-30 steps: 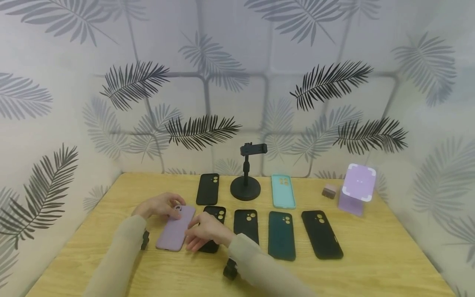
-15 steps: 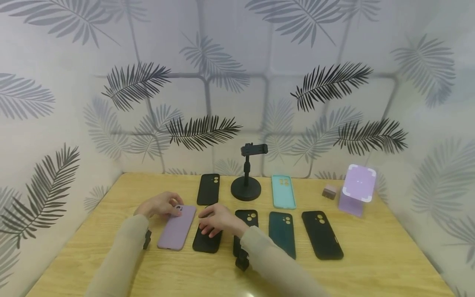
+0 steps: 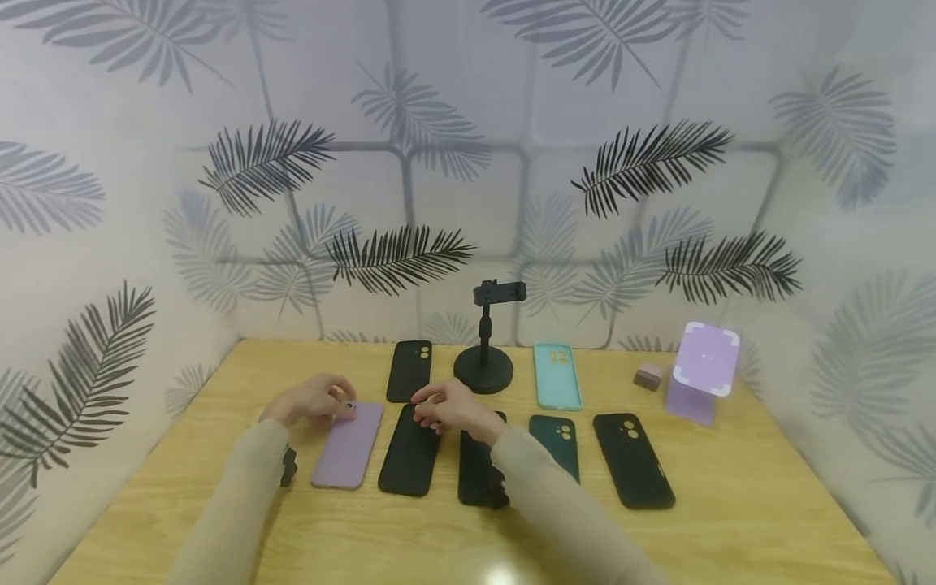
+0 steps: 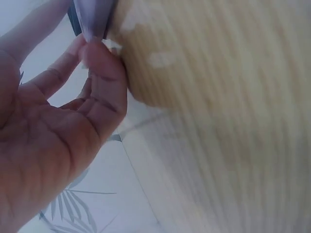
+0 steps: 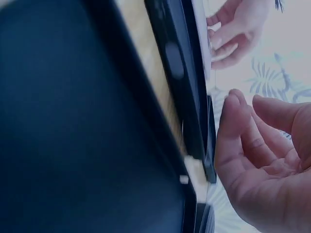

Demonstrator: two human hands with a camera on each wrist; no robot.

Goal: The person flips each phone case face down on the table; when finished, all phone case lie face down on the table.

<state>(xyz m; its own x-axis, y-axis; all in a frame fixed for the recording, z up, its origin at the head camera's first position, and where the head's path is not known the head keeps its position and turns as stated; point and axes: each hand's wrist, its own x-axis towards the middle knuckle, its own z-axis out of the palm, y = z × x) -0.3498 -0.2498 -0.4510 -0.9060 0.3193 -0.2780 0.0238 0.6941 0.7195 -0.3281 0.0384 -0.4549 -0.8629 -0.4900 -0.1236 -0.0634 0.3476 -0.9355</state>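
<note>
Left hand (image 3: 310, 400): fingers clamped on lavender case (image 3: 347, 451). Right hand (image 3: 461, 408): fingertips slightly apart, at neighbouring black case (image 3: 408, 459). Purple stand (image 3: 707, 370): marks too small to read.

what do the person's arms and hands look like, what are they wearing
Both the left hand and right hand are bare, without gloves. The left sleeve and right sleeve are long, plain and pale cream, ending at the wrists. A small dark device shows at the left wrist.
</note>
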